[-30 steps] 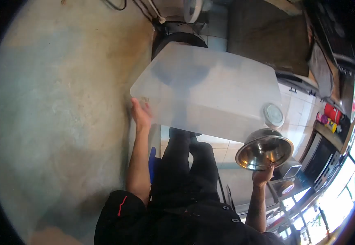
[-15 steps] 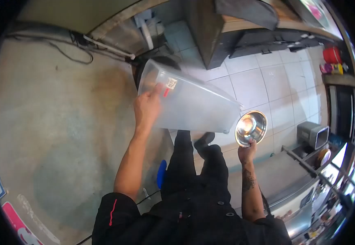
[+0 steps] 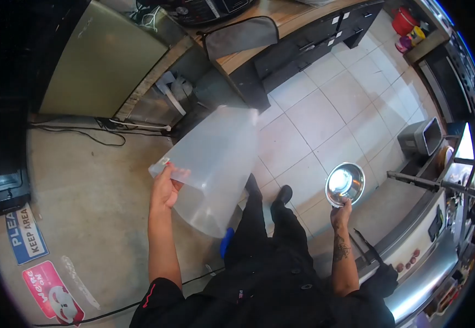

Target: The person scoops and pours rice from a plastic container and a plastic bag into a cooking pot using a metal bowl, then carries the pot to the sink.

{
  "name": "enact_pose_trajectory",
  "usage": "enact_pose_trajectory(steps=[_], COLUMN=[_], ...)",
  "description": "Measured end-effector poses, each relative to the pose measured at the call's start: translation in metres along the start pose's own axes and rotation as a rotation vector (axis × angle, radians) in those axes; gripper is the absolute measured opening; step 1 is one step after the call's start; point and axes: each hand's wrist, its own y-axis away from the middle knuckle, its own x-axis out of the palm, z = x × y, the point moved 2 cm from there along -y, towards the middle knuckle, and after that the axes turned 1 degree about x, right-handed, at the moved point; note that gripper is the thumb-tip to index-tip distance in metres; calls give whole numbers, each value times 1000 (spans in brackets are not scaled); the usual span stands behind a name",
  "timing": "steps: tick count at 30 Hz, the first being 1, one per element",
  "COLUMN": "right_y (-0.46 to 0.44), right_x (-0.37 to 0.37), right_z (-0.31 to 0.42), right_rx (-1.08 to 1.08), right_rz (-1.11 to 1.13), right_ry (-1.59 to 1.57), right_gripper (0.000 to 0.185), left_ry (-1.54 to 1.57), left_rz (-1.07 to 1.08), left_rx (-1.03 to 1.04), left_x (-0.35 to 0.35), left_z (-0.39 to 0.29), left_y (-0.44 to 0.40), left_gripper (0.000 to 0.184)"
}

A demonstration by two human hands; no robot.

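Note:
My left hand [image 3: 165,187] is closed on the rim of a large translucent plastic bin [image 3: 221,156]. The bin hangs tilted in the air in front of my legs, its far end pointing up and to the right. I cannot make out anything inside it. To the right, my right hand [image 3: 342,214] grips the near rim of a shiny metal bowl [image 3: 333,182]. The bowl's open side faces up toward me, with a bright reflection in it. Bin and bowl are apart from each other.
A wooden-topped counter with dark drawers [image 3: 281,68] stands ahead, a grey pouch [image 3: 240,38] on its edge. At the right are a grey waste bin [image 3: 417,136] and a metal worktop [image 3: 412,268]. Cables [image 3: 79,131] run along the left wall. White tiles [image 3: 319,115] cover the floor.
The bin has swung round and tilted, and its labelled side has turned out of sight. The bowl stays in my right hand, slightly lower and farther right. My view has rotated.

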Motion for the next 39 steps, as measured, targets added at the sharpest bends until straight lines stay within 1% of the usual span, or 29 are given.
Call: enact_pose_trajectory(steps=[1, 2, 3, 5, 6, 8, 9, 11, 13, 14, 15, 17, 19, 20, 21, 22, 24, 26, 27, 29, 30, 31, 32, 33, 34, 35, 36, 37, 39], right_y=[7, 5, 0, -6, -6, -8, -14, -16, -12, -15, -20, -28, -33, -35, -32, -26, -16, -7, -9, -4, -3, -3, -3, -1, -4, -12, -16, -18, -12], right_x=[3, -4, -12, -11, -3, 2, 2, 7, 34, 38, 40, 45, 55, 60, 69, 81, 105, 122, 124, 147, 159, 164, 169, 173, 171, 162, 173, 190, 230], right_z=[1, -5, -12, -22, -26, -34, -40, -46, -43, -45, -46, -50, -57, -62, -62, -63, -70, -79, -91, -103, -111, -122, -127, -130, -142, -155, -161, -165, -172], right_rx=[36, 41, 56, 71, 43, 20, 55, 90, 74, 75, 94, 108, 25, 23, 22, 20, 22, 77, 29, 41, 44, 50, -167, -388, -390, -215, -45, 111, 121], right_rz=[-40, -42, -51, -56, -24, 4, -22, -51, 31, 37, 24, 14, 29, 23, 14, -1, -35, -107, -128, -181, -214, -230, -162, -69, -73, -87, -76, -118, -125], right_ry=[6, 0, -8, -18, -22, -17, -1, 28, 15, 26, 47, 67, 82, 81, 96, 110, 90, 127, 103, 133, 157, 159, 729, 1299, 1306, 944, 623, 302, 269], right_gripper=[15, 15, 16, 17, 18, 19, 20, 21, 17, 17, 17, 16, 17, 17, 16, 15, 15, 13, 13, 13, 15, 15, 15, 15, 15, 14, 13, 13, 13], left_ry=[147, 296, 292, 469, 469, 626, 628, 772, 803, 825, 835, 911, 932, 947, 967, 958, 1026, 681, 881, 1288, 1278, 1156, 1029, 1027, 989, 955, 966, 900, 821], left_rz=[11, 17, 14, -38, -40, 8, 3, -73, -41, -4, -12, 64, 56, 43, -22, -17, 95, 300, 296, 273, 261, 84, -81, -86, 26, 137, 136, 54, -56], left_rx=[16, 30, 33, 10, 12, -11, -15, -43, -24, -2, -2, -93, -98, -106, -104, -118, -248, -80, -214, -470, -485, -416, -345, -353, -284, -212, -210, -248, -305], left_x=[-1, -5, -10, -14, -12, -5, 1, 18, 36, 40, 42, 46, 60, 66, 75, 74, 70, 43, 48, 71, 84, 95, 103, 106, 106, 107, 112, 121, 134], left_z=[-4, -6, -9, -13, -12, -11, -15, -18, -27, -35, -39, -45, -60, -61, -68, -68, -61, -11, -18, -46, -57, -64, -67, -59, -51, -44, -46, -48, -46], left_y=[-4, -8, -19, -56, -75, -108, -120, -143, -171, -186, -212, -269, -302, -317, -325, -351, -428, -561, -565, -570, -575, -584, -600, -628, -669, -697, -702, -699, -712], left_gripper=[24, 16, 16, 15, 15, 18, 18, 22, 24, 30, 30, 27, 28, 29, 30, 30, 30, 36, 38, 43, 43, 43, 43, 43, 44, 44, 44, 45, 45])
